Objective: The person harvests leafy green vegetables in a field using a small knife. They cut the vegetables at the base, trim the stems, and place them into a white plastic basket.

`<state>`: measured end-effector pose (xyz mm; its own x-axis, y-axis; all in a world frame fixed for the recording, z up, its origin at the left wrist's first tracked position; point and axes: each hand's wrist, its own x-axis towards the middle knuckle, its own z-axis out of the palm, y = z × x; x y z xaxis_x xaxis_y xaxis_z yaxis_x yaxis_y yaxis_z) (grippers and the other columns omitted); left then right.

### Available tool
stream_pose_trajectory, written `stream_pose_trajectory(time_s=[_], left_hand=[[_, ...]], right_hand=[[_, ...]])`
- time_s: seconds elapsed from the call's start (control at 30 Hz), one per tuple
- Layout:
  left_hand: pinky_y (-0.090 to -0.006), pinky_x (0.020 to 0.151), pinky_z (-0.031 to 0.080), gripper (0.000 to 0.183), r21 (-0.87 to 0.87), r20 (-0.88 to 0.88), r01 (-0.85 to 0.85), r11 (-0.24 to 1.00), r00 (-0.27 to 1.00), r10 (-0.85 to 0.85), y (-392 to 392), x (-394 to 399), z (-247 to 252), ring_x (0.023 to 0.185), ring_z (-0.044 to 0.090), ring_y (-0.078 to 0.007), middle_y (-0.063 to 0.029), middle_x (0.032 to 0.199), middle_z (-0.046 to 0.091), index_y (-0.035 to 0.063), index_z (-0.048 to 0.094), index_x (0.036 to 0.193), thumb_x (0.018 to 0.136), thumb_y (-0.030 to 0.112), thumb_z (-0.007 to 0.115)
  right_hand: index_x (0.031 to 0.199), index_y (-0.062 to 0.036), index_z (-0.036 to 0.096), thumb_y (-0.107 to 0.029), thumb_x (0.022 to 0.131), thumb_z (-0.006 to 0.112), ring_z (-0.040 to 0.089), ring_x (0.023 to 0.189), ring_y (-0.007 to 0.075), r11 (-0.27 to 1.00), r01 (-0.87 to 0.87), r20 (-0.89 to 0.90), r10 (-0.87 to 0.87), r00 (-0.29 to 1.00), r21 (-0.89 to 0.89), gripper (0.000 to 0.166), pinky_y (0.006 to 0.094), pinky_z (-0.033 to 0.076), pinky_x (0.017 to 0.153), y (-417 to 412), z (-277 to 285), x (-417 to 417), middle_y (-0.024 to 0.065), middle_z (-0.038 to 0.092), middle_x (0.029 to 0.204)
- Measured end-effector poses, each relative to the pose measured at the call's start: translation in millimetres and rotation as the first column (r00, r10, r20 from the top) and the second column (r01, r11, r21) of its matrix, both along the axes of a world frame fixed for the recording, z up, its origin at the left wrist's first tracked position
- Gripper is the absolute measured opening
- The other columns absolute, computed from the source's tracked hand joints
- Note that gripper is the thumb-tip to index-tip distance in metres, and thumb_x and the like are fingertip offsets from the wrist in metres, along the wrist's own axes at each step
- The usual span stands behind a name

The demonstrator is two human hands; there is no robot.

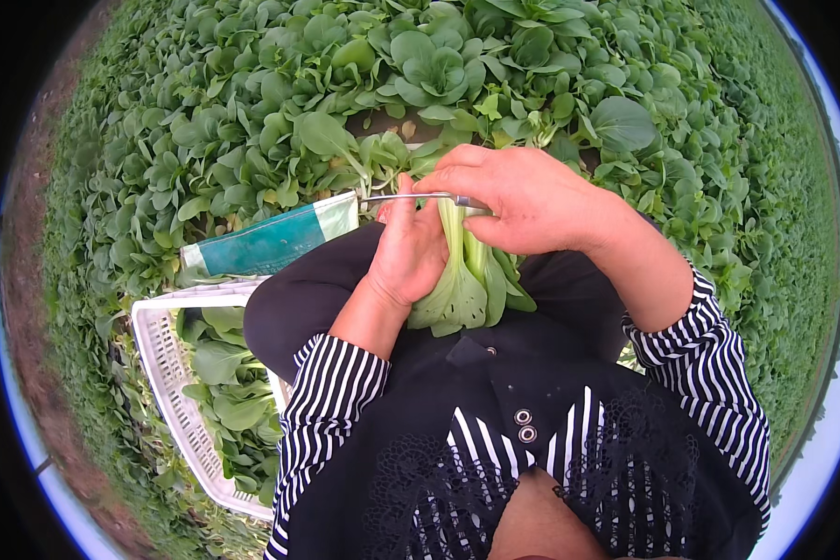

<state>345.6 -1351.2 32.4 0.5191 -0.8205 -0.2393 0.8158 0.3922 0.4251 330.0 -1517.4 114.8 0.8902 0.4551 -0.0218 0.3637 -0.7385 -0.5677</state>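
A head of bok choy [455, 294] hangs leaves-down above my lap, its pale stalks uppermost. My left hand [413, 245] is wrapped around its stalk end from the left, thumb raised. In my right hand [521, 199] is the handle of a thin metal knife [420, 196], its narrow blade pointing left across the stalk base and past my left thumb. The cut end of the stalks is mostly hidden behind the fingers and the knife. Several small dark holes mark the bok choy leaves.
A white plastic crate [203, 448] containing loose bok choy [238, 392] stands left of my bent knee [301, 294]. A teal and white fabric-like strip [273, 241] lies beyond that knee. Dense growing bok choy [434, 66] surrounds me, with bare soil [63, 392] at far left.
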Motion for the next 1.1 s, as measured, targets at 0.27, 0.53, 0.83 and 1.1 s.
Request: stream_pose_trajectory(time_s=[0.27, 0.53, 0.83, 1.1], left_hand=[[-0.0424, 0.098, 0.045, 0.066, -0.074, -0.18, 0.018, 0.997, 0.983, -0.031, 9, -8, -38, 0.12, 0.051, -0.0265, -0.013, 0.133, 0.048, 0.0063, 0.035, 0.139, 0.096, 0.056, 0.028], [-0.0395, 0.095, 0.048, 0.059, -0.087, 0.014, -0.048, 0.995, 0.999, 0.05, 7, 0, -42, 0.11, 0.059, -0.0244, -0.0163, 0.129, 0.053, 0.0065, 0.039, 0.138, 0.09, 0.034, 0.058], [-0.0394, 0.101, 0.041, 0.102, 0.059, 0.532, -0.454, 0.889, 0.768, 0.357, 108, 25, 37, 0.115, 0.053, -0.0291, -0.0163, 0.132, 0.048, 0.0001, 0.029, 0.141, 0.056, 0.023, 0.081], [-0.0376, 0.105, 0.035, 0.1, 0.516, 0.746, -0.857, 0.002, 0.448, -0.492, 331, -34, 139, 0.119, 0.051, -0.0244, -0.0151, 0.127, 0.052, 0.0089, 0.024, 0.147, 0.059, 0.004, 0.071]], right_hand=[[0.102, -0.0059, 0.06, -0.012, 0.078, 0.065, 0.06, 0.073, 0.0266, 0.996, -0.002, 0.073, 0.008, 0.997, -0.085, 0.025, 0.0368, 0.049, 0.064, 0, -1, -1, 0.0065, 0.059, 0.098], [0.096, -0.006, 0.054, -0.015, 0.09, 0.059, 0.042, 0.048, 0.0026, 0.319, 0.579, -0.427, -0.434, 0.793, 0.75, 0.012, 0.0199, 0.036, 0.043, -17, 3, -11, -0.0032, 0.052, 0.068], [0.102, -0.0096, 0.062, -0.01, 0.084, 0.059, 0.044, 0.061, 0.0052, 0.896, 0.425, 0.102, -0.438, 0.893, 0.126, 0.018, 0.0211, 0.039, 0.055, -98, -54, -36, -0.0037, 0.052, 0.074], [0.105, -0.0092, 0.062, -0.014, 0.089, 0.06, 0.042, 0.059, 0.0026, 0.779, 0.618, -0.453, -0.517, 0.726, 0.102, 0.018, 0.0199, 0.038, 0.054, -59, -48, -28, -0.0072, 0.047, 0.07]])
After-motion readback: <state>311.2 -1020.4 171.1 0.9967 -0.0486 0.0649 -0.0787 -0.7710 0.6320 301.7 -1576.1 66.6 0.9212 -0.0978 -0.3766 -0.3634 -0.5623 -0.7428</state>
